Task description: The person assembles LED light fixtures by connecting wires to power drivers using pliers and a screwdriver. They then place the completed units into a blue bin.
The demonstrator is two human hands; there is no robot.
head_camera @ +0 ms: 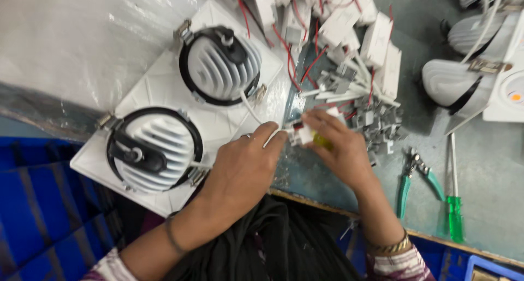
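Observation:
My left hand (243,169) and my right hand (337,145) meet at the middle of the bench, fingertips pinched together on a small white connector (302,133) with red marks. A yellow-green piece (322,142) shows under my right fingers. Thin white wires (250,108) run from the connector towards a white twin downlight fitting (158,90) with two ribbed round heat sinks, which lies face down at my left hand's side, partly off the bench edge.
A heap of white driver boxes with red wires (338,30) lies behind the hands, with grey metal clips (376,122) beside it. Green-handled pliers (415,177) and a green screwdriver (453,199) lie at right. More white fittings (480,79) sit far right. A blue crate (38,204) is at lower left.

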